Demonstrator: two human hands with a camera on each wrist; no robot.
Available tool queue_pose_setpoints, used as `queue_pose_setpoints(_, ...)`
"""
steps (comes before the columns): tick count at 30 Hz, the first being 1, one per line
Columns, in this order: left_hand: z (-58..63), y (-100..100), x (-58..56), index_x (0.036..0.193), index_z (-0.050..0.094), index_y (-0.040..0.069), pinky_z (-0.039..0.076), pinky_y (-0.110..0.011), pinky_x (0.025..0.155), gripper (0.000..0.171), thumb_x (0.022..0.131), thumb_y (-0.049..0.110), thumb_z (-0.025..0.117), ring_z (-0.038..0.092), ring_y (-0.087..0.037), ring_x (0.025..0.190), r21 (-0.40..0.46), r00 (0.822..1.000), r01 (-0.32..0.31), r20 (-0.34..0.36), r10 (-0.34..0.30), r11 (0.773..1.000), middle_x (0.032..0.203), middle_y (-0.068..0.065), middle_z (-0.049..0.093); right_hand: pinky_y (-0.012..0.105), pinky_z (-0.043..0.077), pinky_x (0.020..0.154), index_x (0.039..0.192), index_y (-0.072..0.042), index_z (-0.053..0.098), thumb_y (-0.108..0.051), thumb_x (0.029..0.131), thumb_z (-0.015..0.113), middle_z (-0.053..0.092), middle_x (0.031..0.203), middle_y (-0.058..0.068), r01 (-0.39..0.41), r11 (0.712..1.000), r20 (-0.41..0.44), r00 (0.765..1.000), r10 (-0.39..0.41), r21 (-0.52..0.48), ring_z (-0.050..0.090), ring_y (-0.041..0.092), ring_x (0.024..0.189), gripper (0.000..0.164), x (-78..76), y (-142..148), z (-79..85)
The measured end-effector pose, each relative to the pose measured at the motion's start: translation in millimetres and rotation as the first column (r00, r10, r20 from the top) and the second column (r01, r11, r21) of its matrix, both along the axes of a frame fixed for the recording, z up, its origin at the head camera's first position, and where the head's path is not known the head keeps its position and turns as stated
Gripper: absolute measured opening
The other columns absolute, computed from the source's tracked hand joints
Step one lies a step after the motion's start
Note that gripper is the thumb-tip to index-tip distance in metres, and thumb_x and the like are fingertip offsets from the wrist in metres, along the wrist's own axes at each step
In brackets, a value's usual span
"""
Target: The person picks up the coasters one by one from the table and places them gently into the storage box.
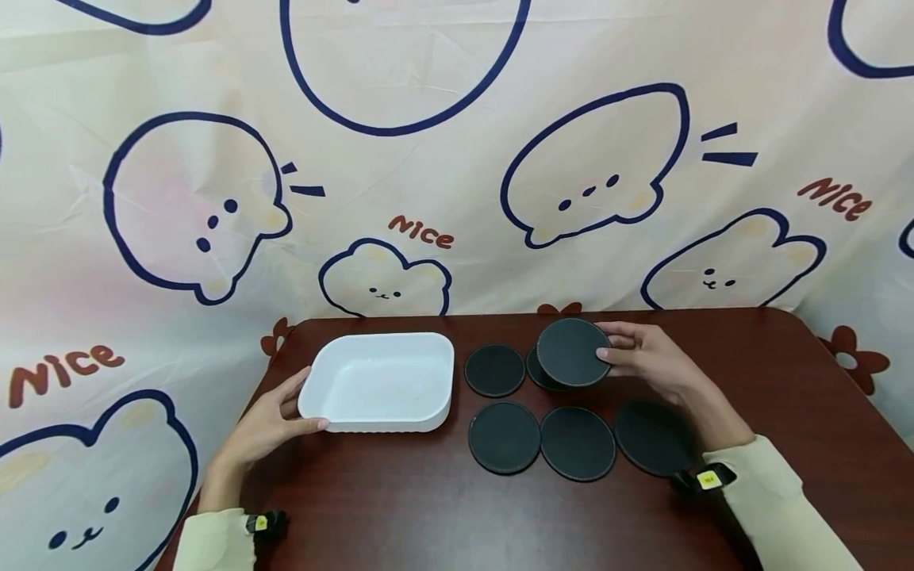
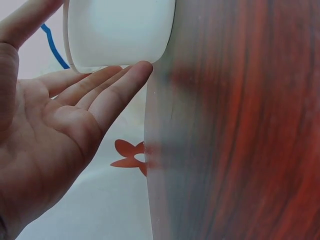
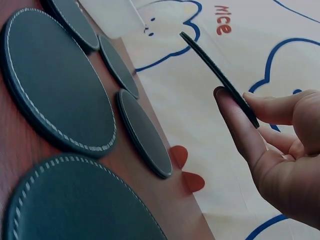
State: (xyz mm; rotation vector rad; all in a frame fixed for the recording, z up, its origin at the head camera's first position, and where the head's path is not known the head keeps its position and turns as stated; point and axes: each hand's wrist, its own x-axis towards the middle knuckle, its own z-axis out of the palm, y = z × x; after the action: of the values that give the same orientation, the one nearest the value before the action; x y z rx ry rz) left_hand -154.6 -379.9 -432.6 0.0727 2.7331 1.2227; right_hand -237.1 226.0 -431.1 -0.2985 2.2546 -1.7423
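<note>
The bench (image 1: 400, 507) is dark red-brown wood with a streaky grain and a dull sheen, its far right corner rounded, and behind and beside it hangs a pale cloth (image 1: 471, 182) printed with blue-outlined bear heads, brown flowers and the word "Nice" in red-brown, faintly creased near the top. A white tray (image 1: 378, 381) sits on the left part of the bench near the far edge; the left hand (image 1: 267, 424) holds its left end, fingers spread wide, the thumb at the near corner. To the right, five dark round pads (image 1: 504, 438) with pale stitched rims lie in two rows on the wood, the far right one partly covered in the head view by a sixth pad (image 1: 567, 353). This one is up off the bench, tilted, and the right hand (image 1: 646, 357) pinches its edge, fingers nearly closed with only the thin pad between. Both sleeves (image 1: 785, 492) are pale
</note>
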Motion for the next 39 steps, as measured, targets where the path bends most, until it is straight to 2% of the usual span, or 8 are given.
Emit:
queue_pose_setpoints(15,-0.1,-1,0.3,0.171,0.019,0.002,0.063,-0.037,0.101,0.107,0.092,0.027,0.087,0.060,-0.048,0.140,-0.002,1.000,0.016,-0.010,-0.016,1.000,0.170,-0.032,0.034,0.025,0.066,0.086,0.160,0.004,0.043,-0.011,0.104,0.070,0.064,0.143,0.031,-0.049,0.997,0.033,0.998,0.051,-0.066,0.080,0.010,0.094,0.064,3.3,-29,3.0)
queue_pose_setpoints(18,0.1,-1,0.5,0.171,0.020,0.002,0.063,-0.038,0.100,0.107,0.092,0.027,0.087,0.060,-0.048,0.140,0.000,1.000,0.017,-0.012,-0.017,1.000,0.170,-0.032,0.034,0.025,0.066,0.086,0.160,0.005,0.043,-0.010,0.104,0.071,0.066,0.139,0.029,-0.061,0.995,0.028,0.998,0.064,-0.074,0.079,0.010,0.093,0.064,2.8,-37,2.4)
queue_pose_setpoints(25,0.4,-1,0.5,0.171,0.020,0.001,0.063,-0.042,0.101,0.107,0.092,0.027,0.087,0.061,-0.049,0.139,0.003,1.000,0.018,-0.009,-0.018,1.000,0.170,-0.032,0.035,0.027,0.066,0.085,0.161,0.004,0.042,-0.006,0.104,0.069,0.072,0.122,0.013,-0.088,0.989,0.038,0.995,0.093,-0.120,0.080,0.011,0.092,0.063,1.0,-54,0.3)
queue_pose_setpoints(30,-1.4,-2,0.5,0.171,0.019,0.001,0.062,-0.043,0.102,0.107,0.092,0.027,0.087,0.060,-0.049,0.140,0.002,1.000,0.016,-0.005,-0.016,1.000,0.170,-0.032,0.034,0.029,0.067,0.085,0.162,0.003,0.041,-0.004,0.104,0.068,0.072,0.121,0.017,-0.115,0.982,0.032,0.992,0.121,-0.151,0.080,0.012,0.093,0.064,1.1,-68,-0.6)
queue_pose_setpoints(39,-1.7,-2,0.7,0.171,0.020,0.001,0.062,-0.044,0.102,0.106,0.092,0.027,0.087,0.060,-0.050,0.139,-0.005,0.999,0.023,-0.026,-0.023,1.000,0.170,-0.032,0.035,0.030,0.067,0.085,0.161,-0.001,0.044,-0.006,0.104,0.068,0.071,0.126,0.021,-0.132,0.980,0.036,0.990,0.138,-0.147,0.080,0.013,0.094,0.062,0.0,-94,-1.4)
